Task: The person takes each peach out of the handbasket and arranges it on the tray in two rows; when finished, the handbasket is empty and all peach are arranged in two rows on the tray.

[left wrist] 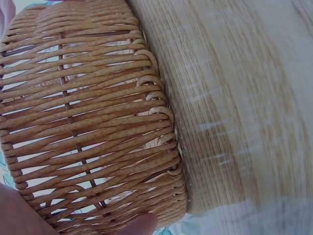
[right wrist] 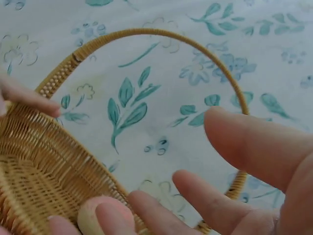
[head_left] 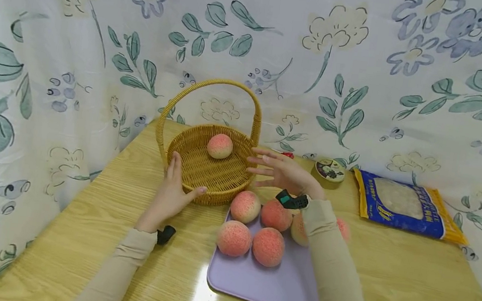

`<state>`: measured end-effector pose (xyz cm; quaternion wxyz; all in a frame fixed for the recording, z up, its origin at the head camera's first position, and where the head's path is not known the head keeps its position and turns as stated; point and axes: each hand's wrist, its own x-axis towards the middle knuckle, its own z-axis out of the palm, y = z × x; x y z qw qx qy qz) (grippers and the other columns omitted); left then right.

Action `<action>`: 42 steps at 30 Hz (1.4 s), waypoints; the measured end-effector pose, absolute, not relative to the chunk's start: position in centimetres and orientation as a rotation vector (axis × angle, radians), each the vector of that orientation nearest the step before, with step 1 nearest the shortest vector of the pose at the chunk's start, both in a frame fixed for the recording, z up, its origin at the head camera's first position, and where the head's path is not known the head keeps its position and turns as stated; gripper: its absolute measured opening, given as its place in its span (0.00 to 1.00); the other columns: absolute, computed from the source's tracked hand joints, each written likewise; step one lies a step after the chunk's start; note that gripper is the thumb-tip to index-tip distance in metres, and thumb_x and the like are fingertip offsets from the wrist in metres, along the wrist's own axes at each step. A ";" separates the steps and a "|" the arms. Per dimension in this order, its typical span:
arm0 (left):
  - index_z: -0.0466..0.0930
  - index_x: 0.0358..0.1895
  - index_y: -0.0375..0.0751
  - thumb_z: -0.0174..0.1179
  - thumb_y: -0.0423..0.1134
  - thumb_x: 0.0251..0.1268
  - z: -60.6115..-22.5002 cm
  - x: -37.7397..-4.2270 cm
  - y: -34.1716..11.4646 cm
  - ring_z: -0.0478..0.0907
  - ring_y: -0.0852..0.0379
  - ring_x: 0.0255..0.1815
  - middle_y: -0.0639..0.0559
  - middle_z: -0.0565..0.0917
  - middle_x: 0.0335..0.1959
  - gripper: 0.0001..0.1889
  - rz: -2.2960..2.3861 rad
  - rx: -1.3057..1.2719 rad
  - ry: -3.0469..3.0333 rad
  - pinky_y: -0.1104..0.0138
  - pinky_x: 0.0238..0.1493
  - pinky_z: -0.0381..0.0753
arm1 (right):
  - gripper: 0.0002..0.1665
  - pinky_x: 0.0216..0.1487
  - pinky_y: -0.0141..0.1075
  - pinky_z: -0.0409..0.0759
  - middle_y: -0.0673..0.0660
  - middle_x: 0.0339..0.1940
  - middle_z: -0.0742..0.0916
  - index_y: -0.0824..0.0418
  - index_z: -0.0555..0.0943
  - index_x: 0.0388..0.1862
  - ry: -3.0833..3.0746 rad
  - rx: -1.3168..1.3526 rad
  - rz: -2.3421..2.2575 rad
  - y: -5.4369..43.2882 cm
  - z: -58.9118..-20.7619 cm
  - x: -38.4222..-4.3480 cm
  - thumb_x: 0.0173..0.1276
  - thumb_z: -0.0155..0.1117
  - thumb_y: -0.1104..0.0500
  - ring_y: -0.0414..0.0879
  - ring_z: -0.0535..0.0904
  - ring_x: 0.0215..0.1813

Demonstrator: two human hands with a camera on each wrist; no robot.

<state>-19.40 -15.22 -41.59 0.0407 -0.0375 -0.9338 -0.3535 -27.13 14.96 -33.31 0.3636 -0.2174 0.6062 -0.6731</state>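
Observation:
A wicker basket [head_left: 203,166] with a tall arched handle stands at the back of the table, with one pink-and-cream peach [head_left: 220,146] inside. My left hand [head_left: 172,193] rests against the basket's front left side, fingers straight and thumb along the front rim; the left wrist view shows the woven wall [left wrist: 88,117] close by. At the basket's right side is my right hand [head_left: 285,172], fingers spread and nothing in its palm. In the right wrist view, its fingers appear in front of the peach [right wrist: 93,215]. Several more peaches [head_left: 268,247] lie on a purple tray [head_left: 269,289], partly under the right forearm.
Behind the right hand sits a round tin [head_left: 328,171]. Farther right lies a blue and yellow packet [head_left: 405,206]. A small red thing [head_left: 287,155] shows behind the right hand. A flowered curtain [head_left: 277,74] borders the wooden table [head_left: 409,291] at the back.

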 end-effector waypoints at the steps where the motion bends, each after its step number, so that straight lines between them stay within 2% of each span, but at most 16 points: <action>1: 0.18 0.75 0.39 0.58 0.66 0.60 -41.7 -19.3 -15.2 0.34 0.27 0.76 0.37 0.26 0.78 0.62 -1.092 -0.110 -2.857 0.40 0.72 0.52 | 0.30 0.71 0.61 0.62 0.67 0.79 0.54 0.58 0.48 0.79 1.544 -0.552 -1.737 14.4 -33.3 -27.6 0.82 0.33 0.56 0.65 0.51 0.78; 7: 0.18 0.76 0.40 0.59 0.66 0.59 -42.0 -19.1 -15.0 0.36 0.27 0.77 0.38 0.27 0.78 0.63 -1.104 -0.081 -2.863 0.39 0.71 0.53 | 0.31 0.74 0.56 0.61 0.64 0.81 0.52 0.55 0.42 0.81 1.543 -0.523 -1.730 11.6 -34.0 -30.4 0.83 0.28 0.53 0.60 0.51 0.79; 11: 0.21 0.76 0.37 0.57 0.62 0.64 -41.7 -19.1 -15.2 0.35 0.28 0.77 0.38 0.26 0.78 0.59 -1.104 -0.106 -2.842 0.39 0.72 0.50 | 0.33 0.75 0.55 0.60 0.64 0.81 0.49 0.56 0.37 0.81 1.556 -0.470 -1.721 9.9 -33.9 -32.0 0.83 0.29 0.52 0.61 0.48 0.80; 14: 0.22 0.76 0.35 0.55 0.57 0.69 -41.6 -19.1 -15.3 0.33 0.29 0.77 0.38 0.26 0.78 0.55 -1.109 -0.136 -2.822 0.40 0.73 0.46 | 0.35 0.76 0.55 0.55 0.64 0.81 0.45 0.57 0.32 0.80 1.544 -0.426 -1.711 9.0 -33.8 -32.9 0.82 0.30 0.51 0.63 0.44 0.80; 19: 0.21 0.76 0.37 0.56 0.55 0.68 -41.6 -19.2 -15.3 0.34 0.28 0.77 0.39 0.26 0.78 0.54 -1.114 -0.126 -2.818 0.41 0.74 0.46 | 0.40 0.77 0.55 0.52 0.64 0.81 0.41 0.56 0.29 0.79 1.536 -0.340 -1.687 7.5 -34.4 -34.1 0.81 0.34 0.49 0.64 0.40 0.80; 23: 0.19 0.76 0.41 0.57 0.57 0.67 -41.8 -19.2 -15.4 0.35 0.28 0.76 0.40 0.26 0.79 0.56 -1.122 -0.111 -2.825 0.39 0.73 0.47 | 0.41 0.76 0.57 0.55 0.61 0.81 0.40 0.56 0.33 0.80 1.568 -0.318 -1.652 6.0 -36.2 -35.5 0.79 0.37 0.47 0.65 0.39 0.80; 26: 0.18 0.76 0.43 0.58 0.57 0.67 -41.9 -19.2 -15.5 0.34 0.28 0.76 0.40 0.27 0.79 0.57 -1.141 -0.107 -2.818 0.38 0.72 0.47 | 0.43 0.71 0.58 0.65 0.58 0.82 0.39 0.53 0.39 0.81 1.582 -0.314 -1.636 5.0 -39.4 -38.7 0.76 0.46 0.45 0.67 0.39 0.80; 30: 0.17 0.75 0.46 0.57 0.57 0.67 -41.9 -19.2 -15.4 0.31 0.30 0.77 0.41 0.26 0.79 0.57 -1.157 -0.113 -2.817 0.39 0.73 0.45 | 0.45 0.63 0.53 0.75 0.57 0.82 0.44 0.51 0.47 0.80 1.637 -0.256 -1.619 3.8 -42.4 -41.7 0.73 0.55 0.43 0.68 0.45 0.79; 33: 0.16 0.75 0.46 0.56 0.58 0.67 -41.8 -19.2 -15.4 0.30 0.33 0.78 0.43 0.26 0.79 0.56 -1.155 -0.114 -2.824 0.41 0.75 0.43 | 0.40 0.66 0.50 0.74 0.60 0.81 0.51 0.54 0.49 0.79 1.658 -0.240 -1.571 2.0 -41.7 -40.5 0.76 0.50 0.45 0.65 0.53 0.78; 38: 0.21 0.76 0.39 0.57 0.57 0.67 -41.7 -19.2 -15.4 0.33 0.34 0.79 0.41 0.27 0.79 0.56 -1.107 -0.127 -2.813 0.41 0.75 0.43 | 0.36 0.70 0.51 0.69 0.61 0.80 0.55 0.57 0.49 0.79 1.716 -0.356 -1.442 -2.1 -39.1 -37.0 0.78 0.44 0.49 0.63 0.59 0.76; 41: 0.22 0.76 0.39 0.57 0.59 0.66 -41.8 -19.3 -15.3 0.35 0.32 0.78 0.40 0.27 0.79 0.56 -1.104 -0.128 -2.824 0.40 0.74 0.46 | 0.39 0.69 0.49 0.70 0.60 0.79 0.57 0.55 0.49 0.80 1.893 -0.456 -1.283 -3.7 -38.6 -35.6 0.77 0.45 0.44 0.59 0.62 0.74; 42: 0.21 0.76 0.40 0.56 0.59 0.66 -41.9 -19.3 -15.2 0.36 0.31 0.78 0.40 0.27 0.79 0.56 -1.112 -0.130 -2.826 0.39 0.74 0.48 | 0.38 0.67 0.48 0.72 0.60 0.78 0.60 0.55 0.52 0.79 1.926 -0.490 -1.234 -4.0 -38.7 -35.5 0.77 0.45 0.43 0.58 0.65 0.72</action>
